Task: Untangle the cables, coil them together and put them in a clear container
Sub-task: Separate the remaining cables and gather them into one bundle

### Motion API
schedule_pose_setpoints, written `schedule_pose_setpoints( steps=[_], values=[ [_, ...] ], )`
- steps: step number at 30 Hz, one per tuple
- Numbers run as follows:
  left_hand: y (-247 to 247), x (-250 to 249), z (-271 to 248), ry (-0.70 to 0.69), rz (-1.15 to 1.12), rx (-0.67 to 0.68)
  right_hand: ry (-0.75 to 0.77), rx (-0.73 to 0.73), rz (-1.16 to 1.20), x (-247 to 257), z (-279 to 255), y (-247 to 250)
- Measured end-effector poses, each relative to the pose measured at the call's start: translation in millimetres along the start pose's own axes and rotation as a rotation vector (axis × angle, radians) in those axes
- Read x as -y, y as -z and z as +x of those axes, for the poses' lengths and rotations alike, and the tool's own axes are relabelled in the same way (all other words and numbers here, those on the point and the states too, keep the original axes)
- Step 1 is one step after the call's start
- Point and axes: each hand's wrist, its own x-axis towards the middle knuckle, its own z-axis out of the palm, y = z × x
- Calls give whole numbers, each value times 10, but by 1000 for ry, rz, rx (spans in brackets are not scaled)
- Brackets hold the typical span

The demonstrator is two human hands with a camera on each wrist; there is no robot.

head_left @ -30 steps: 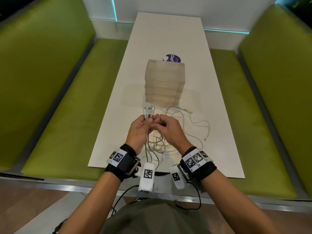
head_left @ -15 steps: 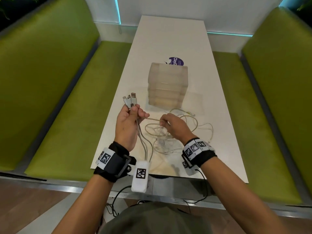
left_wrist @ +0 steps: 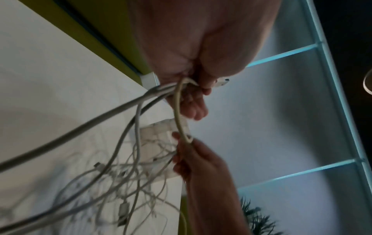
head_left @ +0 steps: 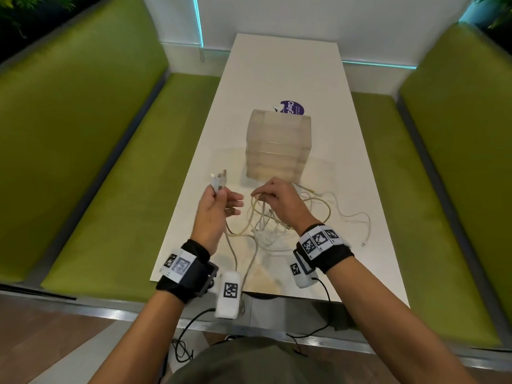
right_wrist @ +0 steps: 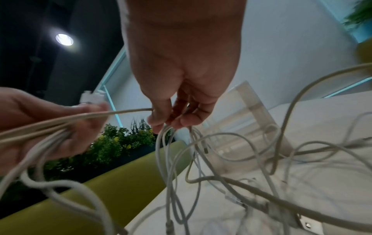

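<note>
A tangle of white and beige cables (head_left: 279, 223) lies on the white table (head_left: 282, 67), in front of a stack of clear containers (head_left: 278, 146). My left hand (head_left: 214, 202) is raised over the table's left edge and grips a bunch of cable plugs (head_left: 219, 180) that stick up above its fingers. Cables hang from it in the left wrist view (left_wrist: 138, 111). My right hand (head_left: 273, 198) pinches a loop of the cables (right_wrist: 165, 136) just in front of the containers (right_wrist: 249, 120). A beige cable (right_wrist: 112, 113) runs between the two hands.
A purple round sticker (head_left: 292, 108) lies on the table behind the containers. Green padded benches (head_left: 91, 151) flank the table on both sides. One thin cable end (head_left: 364, 242) trails toward the table's right edge.
My hands were together at the plugs; the left hand has moved left and up with the plugs. The right hand has moved down to the pile and taken a loop.
</note>
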Motion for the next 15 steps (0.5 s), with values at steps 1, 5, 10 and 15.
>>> schedule_pose_setpoints(
  steps=[1,5,10,15],
  values=[
    [-48,41,-16,39,22,31,27,-11,-23,46,1,-23],
    [-203,89,-51,152,20,66,57,-17,-85,182,-36,-99],
    [-175,11,-46,193,-14,58,105,1,-225,177,-53,-178],
    [-52,-199,-72,50,-24,101,-17,-32,-190,-38,4,-223]
  ],
)
